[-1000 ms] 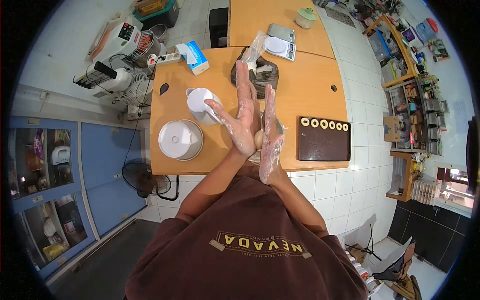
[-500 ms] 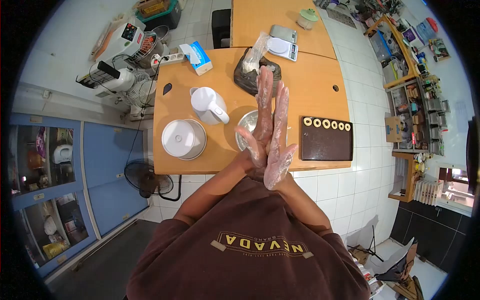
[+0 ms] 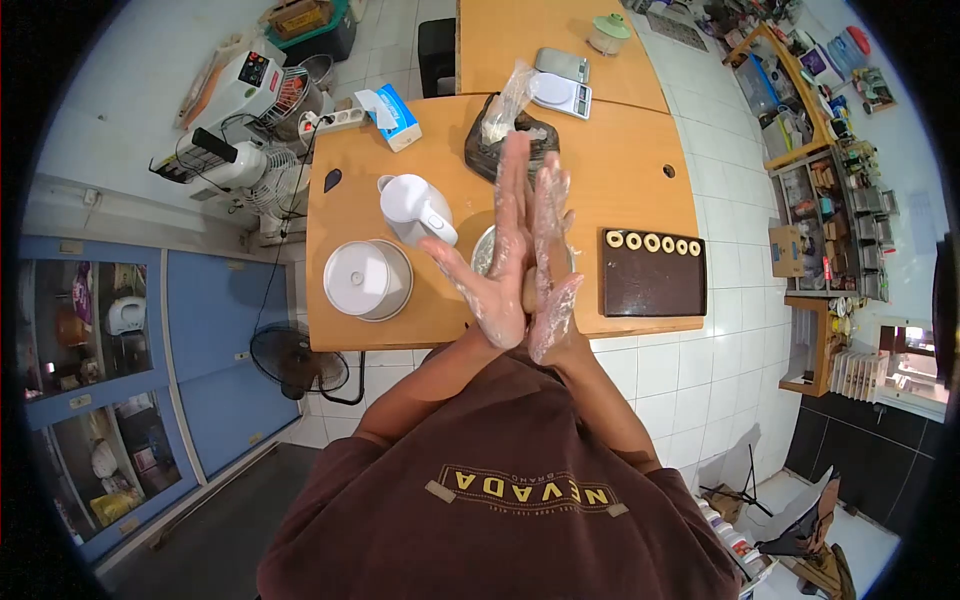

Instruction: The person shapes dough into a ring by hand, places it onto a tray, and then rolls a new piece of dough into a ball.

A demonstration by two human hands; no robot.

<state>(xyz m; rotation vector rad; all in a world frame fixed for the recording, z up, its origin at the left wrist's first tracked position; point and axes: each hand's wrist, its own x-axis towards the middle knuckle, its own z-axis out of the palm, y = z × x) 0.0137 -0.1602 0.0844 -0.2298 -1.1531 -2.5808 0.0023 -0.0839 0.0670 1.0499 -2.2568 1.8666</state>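
Observation:
Both my hands are raised over the table with fingers stretched out, palms facing and dusted with white flour or sticky dough. Between the palms sits a small tan piece of dough (image 3: 530, 292), mostly hidden. My left hand (image 3: 503, 275) presses on it from the left, thumb spread out. On its other side is my right hand (image 3: 551, 270). Behind them, a metal bowl (image 3: 483, 253) is largely covered by the hands. To the right, a dark baking tray (image 3: 654, 285) carries a row of several ring-shaped dough pieces (image 3: 652, 242) along its far edge.
A white pitcher (image 3: 412, 205) and a white lidded tub (image 3: 362, 280) stand at left. Farther back are a black plastic bag (image 3: 483, 150), a kitchen scale (image 3: 563, 95), a tissue box (image 3: 398, 120) and a green-lidded jar (image 3: 609, 35). A fan (image 3: 290, 360) stands left of the table.
My left hand has drawn back toward me while the right has slid slightly against it. The palms have parted a little, and the dough piece between them now shows.

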